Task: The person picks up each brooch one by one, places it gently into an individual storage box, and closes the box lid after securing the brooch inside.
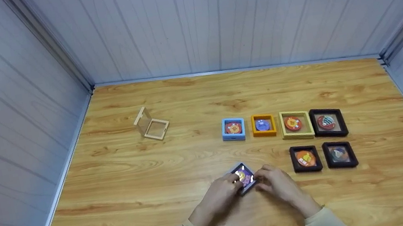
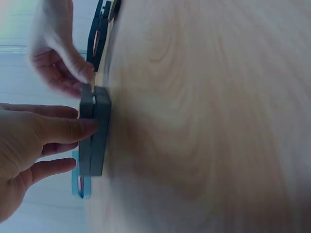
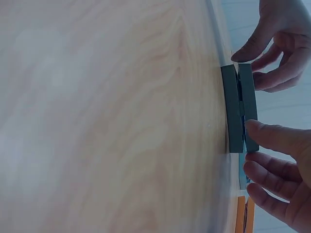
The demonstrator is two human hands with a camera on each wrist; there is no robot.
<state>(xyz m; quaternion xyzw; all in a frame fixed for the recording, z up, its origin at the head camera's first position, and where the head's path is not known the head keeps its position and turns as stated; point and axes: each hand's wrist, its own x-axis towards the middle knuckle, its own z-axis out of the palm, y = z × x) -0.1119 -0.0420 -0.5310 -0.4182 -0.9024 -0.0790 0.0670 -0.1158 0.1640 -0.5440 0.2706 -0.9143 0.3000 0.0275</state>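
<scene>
A small grey display case (image 1: pixel 248 190) with a clear window lies on the table between the hands, turned cornerwise. Through the window show purple and yellow colours with bright glare. In the left wrist view a narrow gap runs between the case's two halves. My left hand (image 1: pixel 219 192) holds the case at its left, thumb (image 2: pixel 73 130) on the side and fingers over the top. At the right corner, my right hand (image 1: pixel 279 184) grips the edge, its thumb (image 3: pixel 269 136) against the upper half.
An open cream case (image 1: pixel 157 129) stands at the far left. Ahead and right are a blue case (image 1: pixel 235 138), an orange case (image 1: pixel 265 133), a yellow case (image 1: pixel 299 136) and several black cases (image 1: pixel 342 165) holding round discs. Pale panels (image 1: pixel 194 20) wall the table.
</scene>
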